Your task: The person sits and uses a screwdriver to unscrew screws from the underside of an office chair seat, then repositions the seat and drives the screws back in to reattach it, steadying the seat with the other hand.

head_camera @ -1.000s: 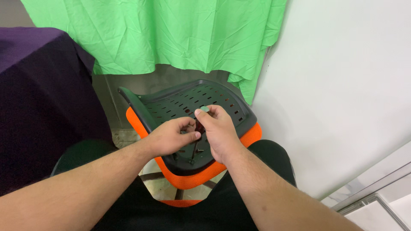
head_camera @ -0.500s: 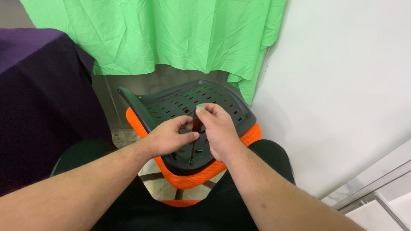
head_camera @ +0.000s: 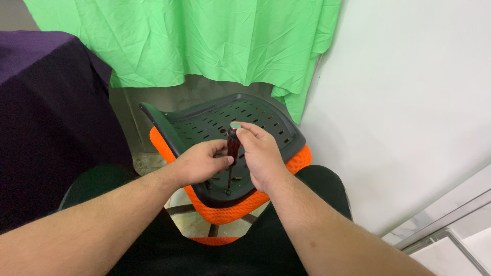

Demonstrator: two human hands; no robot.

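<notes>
My right grip [head_camera: 258, 153] is closed around the dark red screwdriver [head_camera: 232, 145], standing upright, tip down on the black seat underside [head_camera: 215, 120] on my lap; my left grip [head_camera: 202, 162] pinches its shaft just beside.

The seat panel [head_camera: 225, 128] lies on the person's lap, cloth [head_camera: 179, 36] hanging behind it, wall [head_camera: 409, 102] to its right.

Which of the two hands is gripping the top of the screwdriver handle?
The right hand wraps the upper handle of the dark red screwdriver, thumb near its cap; the left hand only pinches it lower down.
</notes>
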